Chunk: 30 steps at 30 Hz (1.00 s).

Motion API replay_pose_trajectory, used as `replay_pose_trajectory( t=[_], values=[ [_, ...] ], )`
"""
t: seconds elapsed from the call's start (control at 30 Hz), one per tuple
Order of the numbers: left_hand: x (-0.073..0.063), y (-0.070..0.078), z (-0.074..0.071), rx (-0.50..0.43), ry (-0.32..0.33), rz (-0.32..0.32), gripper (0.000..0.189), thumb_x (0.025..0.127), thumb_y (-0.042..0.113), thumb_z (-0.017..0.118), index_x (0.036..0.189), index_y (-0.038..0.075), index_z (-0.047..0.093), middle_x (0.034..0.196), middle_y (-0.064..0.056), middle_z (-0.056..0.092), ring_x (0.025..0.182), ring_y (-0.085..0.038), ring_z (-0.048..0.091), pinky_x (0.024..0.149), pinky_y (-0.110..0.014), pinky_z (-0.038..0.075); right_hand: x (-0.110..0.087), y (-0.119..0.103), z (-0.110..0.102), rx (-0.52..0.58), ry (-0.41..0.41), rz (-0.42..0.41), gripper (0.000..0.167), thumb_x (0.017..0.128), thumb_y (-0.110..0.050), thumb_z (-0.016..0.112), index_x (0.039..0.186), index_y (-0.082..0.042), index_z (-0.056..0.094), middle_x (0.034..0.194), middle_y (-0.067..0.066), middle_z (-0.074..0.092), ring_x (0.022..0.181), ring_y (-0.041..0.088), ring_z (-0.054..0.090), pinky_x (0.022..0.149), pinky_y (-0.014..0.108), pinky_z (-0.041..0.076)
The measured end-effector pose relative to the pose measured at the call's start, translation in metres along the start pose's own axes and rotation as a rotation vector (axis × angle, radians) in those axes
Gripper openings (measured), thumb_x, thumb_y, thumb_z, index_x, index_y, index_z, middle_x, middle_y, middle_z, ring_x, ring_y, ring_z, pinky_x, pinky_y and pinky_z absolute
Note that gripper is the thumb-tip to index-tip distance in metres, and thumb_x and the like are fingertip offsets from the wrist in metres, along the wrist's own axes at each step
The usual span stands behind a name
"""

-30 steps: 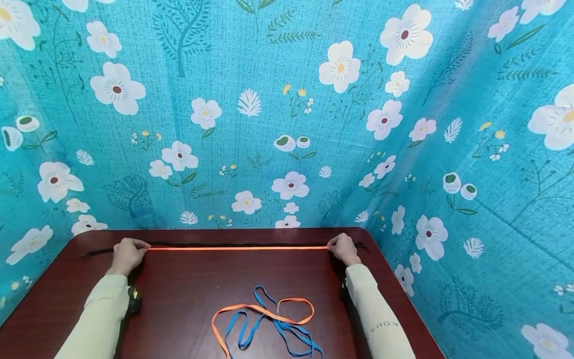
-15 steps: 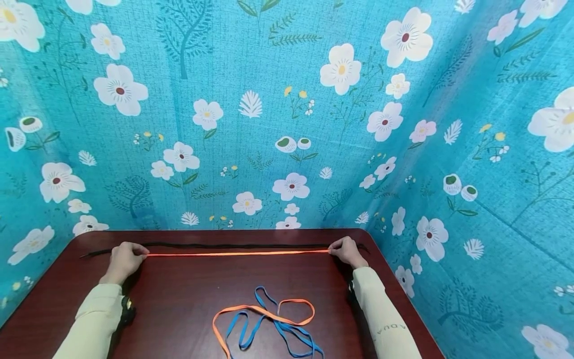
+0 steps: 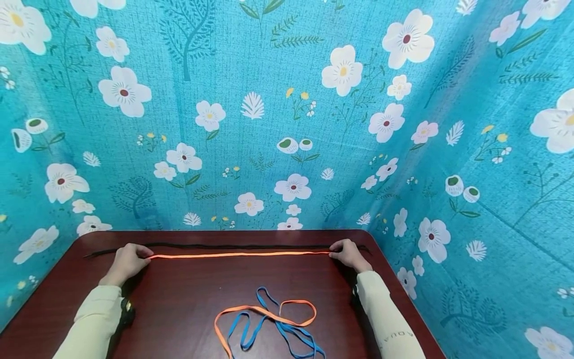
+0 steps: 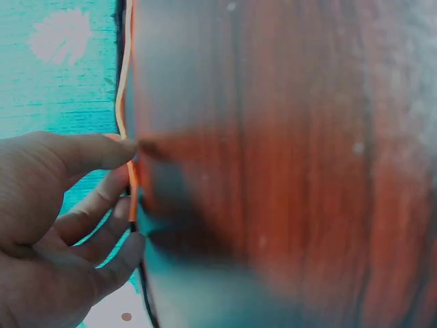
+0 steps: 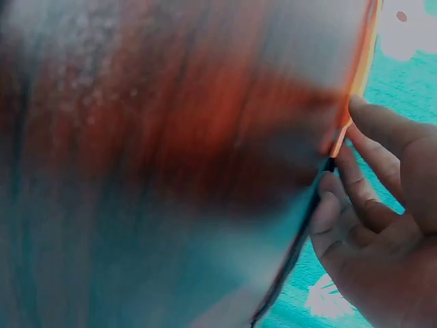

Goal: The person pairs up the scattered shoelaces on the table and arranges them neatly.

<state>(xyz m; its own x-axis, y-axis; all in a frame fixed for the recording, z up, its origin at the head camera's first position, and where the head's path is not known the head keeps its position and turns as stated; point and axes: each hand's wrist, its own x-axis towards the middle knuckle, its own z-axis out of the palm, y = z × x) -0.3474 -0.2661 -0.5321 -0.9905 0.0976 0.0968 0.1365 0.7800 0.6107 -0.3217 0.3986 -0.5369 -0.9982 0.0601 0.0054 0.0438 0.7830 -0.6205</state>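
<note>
While the orange lace [image 3: 242, 254] is pinched near its ends by left hand [image 3: 127, 263] and right hand [image 3: 348, 254], its length is aligned crosswise over the desk [image 3: 179, 299], just nearside of the black cord [image 3: 202, 246].

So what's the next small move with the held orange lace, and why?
Probably settle the held orange lace onto the table, then loosen both pinches. The left grip and right grip hold it near its ends, and it runs nearly straight, roughly parallel to the black lace just beyond. Can't tell if its middle touches down.
</note>
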Motion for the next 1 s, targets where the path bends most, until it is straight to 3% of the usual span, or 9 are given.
replay_pose_trajectory(
  t=[0.13,0.3,0.43,0.53,0.67,0.83,1.0],
  values=[
    [-0.002,0.005,-0.003,0.012,0.002,0.041,0.022,0.086,0.0,0.074,0.105,-0.011,0.071,0.105,-0.034,0.068,0.094,-0.047,0.062,0.082,-0.061,0.053,-0.006,-0.006,-0.004,-0.012,-0.04,-0.031,0.027,0.093,-0.007,0.073,0.118,0.002,0.07,0.117,0.019,0.068,0.1,0.027,0.064,0.087,0.044,0.055],
    [-0.005,0.018,-0.006,0.009,0.027,0.108,0.025,0.086,0.001,0.072,0.108,-0.011,0.07,0.108,-0.036,0.067,0.097,-0.049,0.065,0.082,-0.06,0.054,-0.015,-0.022,-0.008,-0.002,-0.065,-0.106,0.031,0.094,-0.007,0.071,0.122,0.006,0.067,0.121,0.024,0.066,0.096,0.029,0.064,0.083,0.043,0.056],
    [-0.01,0.035,-0.007,-0.014,0.025,0.173,0.024,0.086,0.0,0.073,0.107,-0.011,0.071,0.101,-0.03,0.071,0.09,-0.043,0.07,0.077,-0.055,0.057,-0.025,-0.038,-0.009,0.002,-0.067,-0.227,0.031,0.095,-0.009,0.07,0.121,0.008,0.067,0.12,0.024,0.066,0.101,0.032,0.063,0.087,0.047,0.054],
    [-0.014,0.052,-0.006,-0.035,0.016,0.221,0.023,0.086,0.0,0.073,0.106,-0.011,0.071,0.093,-0.022,0.073,0.083,-0.034,0.07,0.073,-0.049,0.058,-0.031,-0.05,-0.008,0.005,-0.051,-0.341,0.031,0.095,-0.014,0.07,0.118,0.007,0.069,0.115,0.021,0.066,0.097,0.03,0.061,0.083,0.043,0.053],
    [-0.018,0.076,-0.001,-0.055,-0.003,0.273,0.02,0.084,-0.001,0.075,0.102,-0.01,0.071,0.084,-0.012,0.073,0.077,-0.024,0.068,0.069,-0.039,0.056,-0.038,-0.072,-0.002,0.023,-0.056,-0.386,0.029,0.096,-0.018,0.069,0.117,0.002,0.071,0.115,0.018,0.067,0.098,0.029,0.062,0.083,0.042,0.053],
    [-0.023,0.11,0.012,-0.087,-0.082,0.32,0.02,0.082,0.0,0.079,0.1,-0.006,0.073,0.084,-0.009,0.073,0.076,-0.02,0.068,0.068,-0.036,0.055,-0.05,-0.101,0.013,0.038,-0.146,-0.335,0.028,0.099,-0.02,0.068,0.121,-0.003,0.071,0.118,0.013,0.069,0.103,0.028,0.063,0.09,0.046,0.054],
    [-0.035,0.145,0.032,-0.145,-0.197,0.323,0.026,0.078,-0.004,0.083,0.101,-0.002,0.073,0.091,-0.013,0.072,0.079,-0.02,0.066,0.071,-0.038,0.058,-0.065,-0.126,0.033,0.061,-0.244,-0.38,0.029,0.1,-0.026,0.067,0.122,-0.007,0.072,0.119,0.005,0.071,0.103,0.016,0.063,0.09,0.038,0.054]
  ],
)
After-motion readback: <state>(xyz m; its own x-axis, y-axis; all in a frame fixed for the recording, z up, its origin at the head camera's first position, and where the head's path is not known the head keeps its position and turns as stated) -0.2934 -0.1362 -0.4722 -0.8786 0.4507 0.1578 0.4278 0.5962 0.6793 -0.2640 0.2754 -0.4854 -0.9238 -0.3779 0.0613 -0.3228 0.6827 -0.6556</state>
